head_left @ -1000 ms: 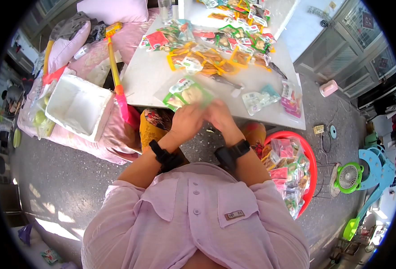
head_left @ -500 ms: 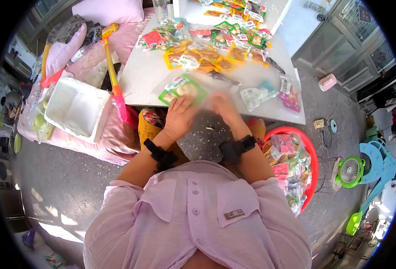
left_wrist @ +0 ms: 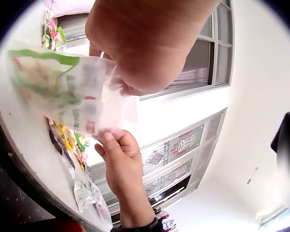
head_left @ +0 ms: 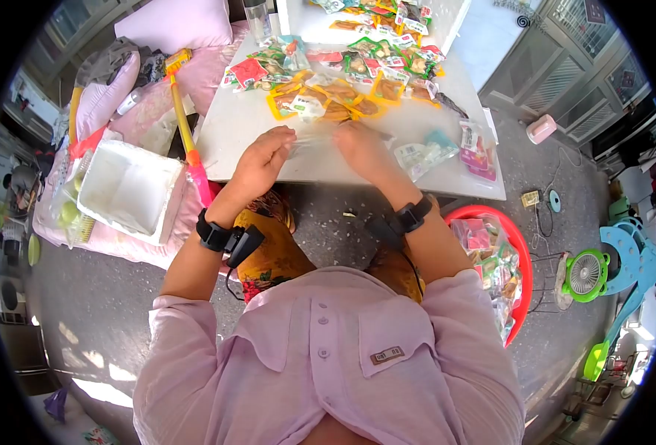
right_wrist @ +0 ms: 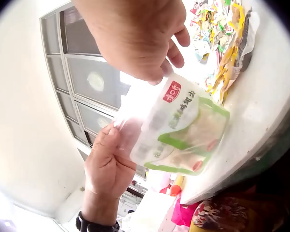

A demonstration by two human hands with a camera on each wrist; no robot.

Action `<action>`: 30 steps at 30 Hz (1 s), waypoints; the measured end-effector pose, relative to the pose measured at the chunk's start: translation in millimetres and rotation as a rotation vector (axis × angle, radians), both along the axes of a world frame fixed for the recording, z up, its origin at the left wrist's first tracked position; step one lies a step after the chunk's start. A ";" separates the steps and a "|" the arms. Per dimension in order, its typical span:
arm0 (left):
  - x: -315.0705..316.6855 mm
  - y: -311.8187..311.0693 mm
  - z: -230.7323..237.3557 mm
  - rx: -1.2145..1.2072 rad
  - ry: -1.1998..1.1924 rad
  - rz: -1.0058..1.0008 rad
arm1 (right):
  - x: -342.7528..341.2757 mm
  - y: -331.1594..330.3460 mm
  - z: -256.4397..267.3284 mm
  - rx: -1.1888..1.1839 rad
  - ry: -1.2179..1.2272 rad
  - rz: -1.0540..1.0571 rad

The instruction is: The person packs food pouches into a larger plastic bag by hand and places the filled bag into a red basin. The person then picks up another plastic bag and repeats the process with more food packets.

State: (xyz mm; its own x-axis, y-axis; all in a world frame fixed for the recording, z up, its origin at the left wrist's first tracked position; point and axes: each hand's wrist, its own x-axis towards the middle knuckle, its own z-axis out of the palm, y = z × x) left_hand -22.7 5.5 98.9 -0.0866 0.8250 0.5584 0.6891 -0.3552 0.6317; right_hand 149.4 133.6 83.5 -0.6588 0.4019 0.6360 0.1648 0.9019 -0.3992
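A clear pouch with green trim, red label and pale food inside hangs upright between both hands, over the near part of the white table. In the head view only its thin upper edge shows. The left hand pinches one top corner between thumb and fingers. At the other top corner, the right hand pinches the film with thumb and forefinger. The left wrist view shows the pouch's reverse side, partly covered by the left hand.
Orange-edged packets and other mixed packets lie farther back. Clear packets and a pink one are at the right. A red basin of packets stands on the floor; a white foam box sits left.
The pouch has been lifted off the table and turned upright. The left hand has moved left and up from it, the right hand up, with both now pinching its top edge.
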 end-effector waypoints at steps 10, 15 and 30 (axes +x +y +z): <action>30.1 -27.6 77.0 -0.400 -0.368 -0.225 | 53.9 -45.7 83.1 -0.022 -0.215 0.107; 63.2 -45.4 66.1 -0.501 -0.447 -0.321 | 72.7 -84.4 79.2 -0.093 -0.353 0.163; 2.5 -28.0 -59.5 -0.671 -0.041 -0.036 | 263.0 -71.5 66.0 -0.532 -0.087 -0.380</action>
